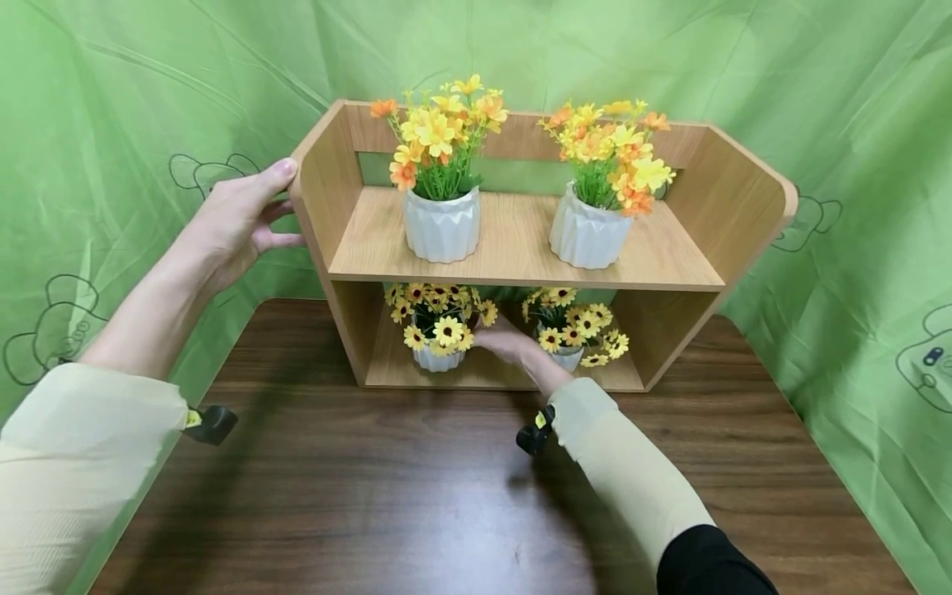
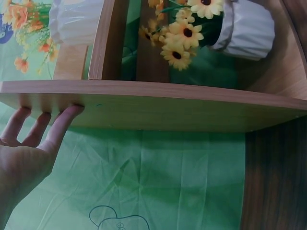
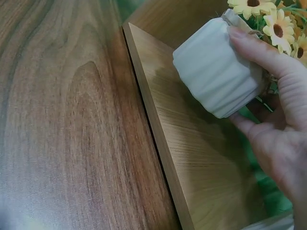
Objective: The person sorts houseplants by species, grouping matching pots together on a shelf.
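Observation:
A two-tier wooden shelf (image 1: 528,281) stands on the dark table. My left hand (image 1: 238,215) touches the outer face of its left side panel (image 2: 163,105); the fingertips lie against the wood in the left wrist view. On the lower tier, my right hand (image 3: 283,129) grips a white ribbed flowerpot (image 3: 216,72) by its rim, thumb in front. Yellow dark-centred daisies (image 1: 446,326) fill this left pot; the other fingers are partly hidden behind it. A second daisy pot (image 1: 568,357) sits to the right of my right hand (image 1: 506,337).
On the upper tier are two white pots, left (image 1: 442,227) and right (image 1: 589,227), with yellow and orange flowers. A green cloth (image 1: 111,124) with line drawings hangs behind and around the sides. Brown wood tabletop (image 1: 372,479) extends in front of the shelf.

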Demonstrator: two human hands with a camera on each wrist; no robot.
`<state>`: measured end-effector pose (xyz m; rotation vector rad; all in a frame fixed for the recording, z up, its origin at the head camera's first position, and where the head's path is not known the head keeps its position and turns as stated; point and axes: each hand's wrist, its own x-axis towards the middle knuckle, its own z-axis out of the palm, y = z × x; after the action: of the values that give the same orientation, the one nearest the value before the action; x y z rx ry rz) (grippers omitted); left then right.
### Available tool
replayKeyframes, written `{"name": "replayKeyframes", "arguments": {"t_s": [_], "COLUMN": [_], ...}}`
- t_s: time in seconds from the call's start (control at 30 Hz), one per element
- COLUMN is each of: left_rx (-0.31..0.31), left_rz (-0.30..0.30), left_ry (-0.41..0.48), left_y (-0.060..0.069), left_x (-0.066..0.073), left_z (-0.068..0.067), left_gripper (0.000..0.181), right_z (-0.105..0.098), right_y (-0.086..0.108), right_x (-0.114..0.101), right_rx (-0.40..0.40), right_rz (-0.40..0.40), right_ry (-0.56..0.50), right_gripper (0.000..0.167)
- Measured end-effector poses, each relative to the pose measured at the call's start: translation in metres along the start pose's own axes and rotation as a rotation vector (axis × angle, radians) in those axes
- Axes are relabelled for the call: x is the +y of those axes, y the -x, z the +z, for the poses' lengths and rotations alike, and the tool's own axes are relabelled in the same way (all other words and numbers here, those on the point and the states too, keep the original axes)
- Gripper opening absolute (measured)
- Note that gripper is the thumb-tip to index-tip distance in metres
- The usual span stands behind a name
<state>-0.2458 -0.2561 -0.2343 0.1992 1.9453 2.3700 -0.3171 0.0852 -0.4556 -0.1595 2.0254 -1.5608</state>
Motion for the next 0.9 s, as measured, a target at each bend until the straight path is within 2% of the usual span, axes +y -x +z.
{"name": "replayKeyframes", "arguments": {"t_s": [0.1,0.17,0.23,0.33,0.43,0.57,0.77,0.87,0.9], "left_rx": [0.004,0.003,0.001,-0.004,-0.003,0.003,0.011,0.011,0.012], "left_rz": [0.001,0.000,-0.003,-0.004,-0.002,-0.002,-0.008,-0.006,-0.006], "left_ry": [0.006,0.004,0.001,0.003,0.004,-0.007,-0.030,-0.024,-0.024], "left_y": [0.000,0.000,0.000,-0.001,-0.001,-0.001,-0.002,-0.002,-0.002], "left_x": [0.000,0.000,0.000,0.000,0.000,0.000,0.000,0.000,0.000], "left_z": [0.000,0.000,0.000,0.000,0.001,0.001,0.002,0.002,0.003], "left_gripper": [0.042,0.043,0.045,0.046,0.046,0.048,0.054,0.054,0.054], "right_z": [-0.001,-0.001,-0.001,0.000,0.000,-0.001,0.002,0.003,0.003], "right_y": [-0.001,-0.001,-0.002,-0.005,-0.006,-0.006,-0.006,-0.006,-0.005], "right_x": [-0.001,0.000,0.001,0.002,0.005,0.010,0.015,0.016,0.017], "right_rx": [-0.042,-0.046,-0.035,0.004,-0.004,-0.023,0.019,-0.003,-0.018], "right_rz": [-0.028,-0.019,-0.004,0.019,0.029,0.016,-0.003,-0.020,-0.028], "right_ry": [0.016,0.047,0.056,0.045,0.037,0.017,0.040,0.036,0.035], "right_gripper": [0.019,0.023,0.031,0.034,0.029,0.011,0.022,0.006,0.016]}}
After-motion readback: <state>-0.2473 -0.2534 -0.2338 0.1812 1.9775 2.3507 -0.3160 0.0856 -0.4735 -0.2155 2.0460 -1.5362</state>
